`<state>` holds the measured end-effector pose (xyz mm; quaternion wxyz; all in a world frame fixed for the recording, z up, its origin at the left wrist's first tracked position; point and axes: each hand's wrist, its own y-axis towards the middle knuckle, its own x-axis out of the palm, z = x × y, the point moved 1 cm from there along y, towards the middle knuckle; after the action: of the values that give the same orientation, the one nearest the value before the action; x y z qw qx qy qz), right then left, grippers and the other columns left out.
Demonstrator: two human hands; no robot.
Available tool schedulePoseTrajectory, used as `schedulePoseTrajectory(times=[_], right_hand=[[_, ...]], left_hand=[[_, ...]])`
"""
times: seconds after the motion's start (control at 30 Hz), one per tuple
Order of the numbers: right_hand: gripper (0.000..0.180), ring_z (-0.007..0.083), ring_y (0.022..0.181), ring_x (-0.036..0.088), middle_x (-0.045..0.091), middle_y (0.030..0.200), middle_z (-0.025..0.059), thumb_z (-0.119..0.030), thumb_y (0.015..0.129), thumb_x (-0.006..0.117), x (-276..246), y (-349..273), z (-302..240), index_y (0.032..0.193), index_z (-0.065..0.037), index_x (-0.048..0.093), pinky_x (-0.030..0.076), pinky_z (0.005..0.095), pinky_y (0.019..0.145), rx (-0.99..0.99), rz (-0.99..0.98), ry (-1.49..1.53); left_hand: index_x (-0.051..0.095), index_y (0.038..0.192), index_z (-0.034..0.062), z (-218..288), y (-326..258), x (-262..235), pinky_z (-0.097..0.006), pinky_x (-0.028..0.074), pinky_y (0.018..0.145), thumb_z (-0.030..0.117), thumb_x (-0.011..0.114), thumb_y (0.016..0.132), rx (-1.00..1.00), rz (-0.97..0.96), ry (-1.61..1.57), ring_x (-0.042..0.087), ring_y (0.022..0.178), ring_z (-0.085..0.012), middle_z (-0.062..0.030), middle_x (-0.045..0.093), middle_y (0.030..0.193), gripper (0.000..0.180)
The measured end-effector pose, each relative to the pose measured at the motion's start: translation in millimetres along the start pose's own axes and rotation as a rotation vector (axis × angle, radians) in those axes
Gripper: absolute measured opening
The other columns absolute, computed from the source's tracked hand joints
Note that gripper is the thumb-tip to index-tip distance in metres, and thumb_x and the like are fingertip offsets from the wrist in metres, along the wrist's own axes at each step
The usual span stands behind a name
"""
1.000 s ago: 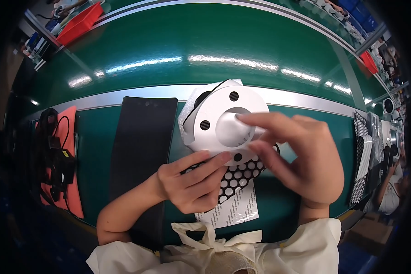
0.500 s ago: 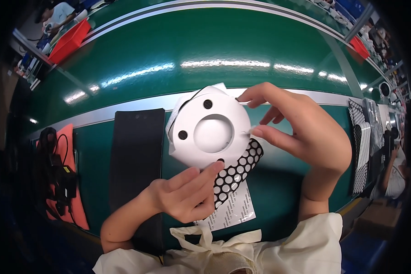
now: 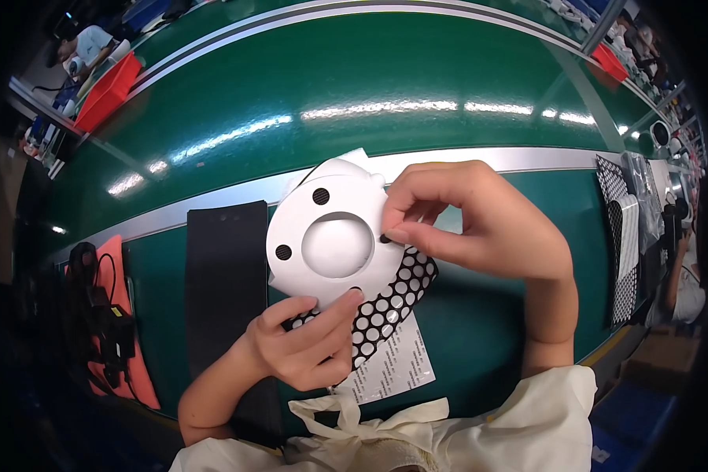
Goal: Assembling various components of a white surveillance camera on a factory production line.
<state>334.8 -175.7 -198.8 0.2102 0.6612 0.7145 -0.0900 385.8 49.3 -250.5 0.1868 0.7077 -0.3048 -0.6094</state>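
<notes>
Hands apart from each other, both at one glossy white plastic ring with a round central hollow (image 3: 300,214). Right hand (image 3: 492,220) at the ring's right side, thumb and forefinger brought together on a small black round pad (image 3: 385,238). Left hand (image 3: 303,346) at the lower edge, one fingertip at a lower black pad (image 3: 357,290); grasp beneath hidden, firmness impossible to tell. Changed since half a second ago: right fingertips, then spread around the rim, now closed together on the face. Meaning, by judgement: seating of a fourth pad under way, opposite a striped black pad on the left (image 3: 284,252) and below a striped black pad near the top (image 3: 321,197). Ring thus above the left hand, left of the right. Partly under the ring: black strip with round white spots (image 3: 393,307), overlapping a white printed sheet (image 3: 401,370). Farther left: black rectangular sheet (image 3: 226,275); beyond, black cable bundle (image 3: 118,334) on a coral-coloured flat piece (image 3: 121,285).
</notes>
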Motion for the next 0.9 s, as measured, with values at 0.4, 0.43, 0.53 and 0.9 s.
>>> schedulePoseTrajectory(times=[0.4, 0.43, 0.53, 0.9], right_hand=[[0.012, 0.0218, 0.075, 0.059, 0.06, 0.081, 0.0097, 0.005, 0.069, 0.063, -0.6, -6.8, -7.3, 0.08, 0.001, 0.061, 0.048, 0.0283, 0.069, -0.052, -0.027, -0.142], [0.013, 0.0221, 0.075, 0.059, 0.06, 0.081, 0.0097, 0.005, 0.069, 0.063, -0.2, -7.6, -8.1, 0.081, 0.001, 0.061, 0.048, 0.0283, 0.069, -0.046, -0.016, -0.15], [0.015, 0.0228, 0.074, 0.059, 0.06, 0.082, 0.0093, 0.005, 0.067, 0.064, 1.0, -8.2, -7.5, 0.081, 0.0, 0.061, 0.048, 0.0288, 0.068, -0.067, 0.019, -0.185], [0.021, 0.0216, 0.067, 0.057, 0.061, 0.093, 0.0075, -0.004, 0.061, 0.072, 18.3, -27.0, -27.1, 0.08, -0.008, 0.064, 0.046, 0.0305, 0.059, -0.219, 0.206, -0.77]], left_hand=[[0.043, 0.062, 0.0144, -3.5, -1.9, 3.7, -0.028, 0.035, 0.084, 0.01, 0.052, 0.07, 0.021, 0.023, -0.024, 0.06, 0.095, -0.0098, 0.0015, 0.066, 0.077, 0.013], [0.043, 0.062, 0.0144, -3.5, -2.2, 4.4, -0.028, 0.035, 0.084, 0.01, 0.052, 0.07, 0.022, 0.023, -0.025, 0.06, 0.095, -0.0098, 0.0015, 0.066, 0.077, 0.013], [0.042, 0.061, 0.0144, -3.2, -3.8, 5.7, -0.028, 0.035, 0.085, 0.01, 0.053, 0.071, 0.023, 0.03, -0.016, 0.06, 0.095, -0.0101, 0.0018, 0.066, 0.076, 0.014], [0.042, 0.065, 0.0141, -3.3, -5.3, 8.6, -0.029, 0.034, 0.089, 0.01, 0.051, 0.074, 0.039, 0.052, 0.006, 0.06, 0.095, -0.0103, 0.002, 0.065, 0.075, 0.013]])
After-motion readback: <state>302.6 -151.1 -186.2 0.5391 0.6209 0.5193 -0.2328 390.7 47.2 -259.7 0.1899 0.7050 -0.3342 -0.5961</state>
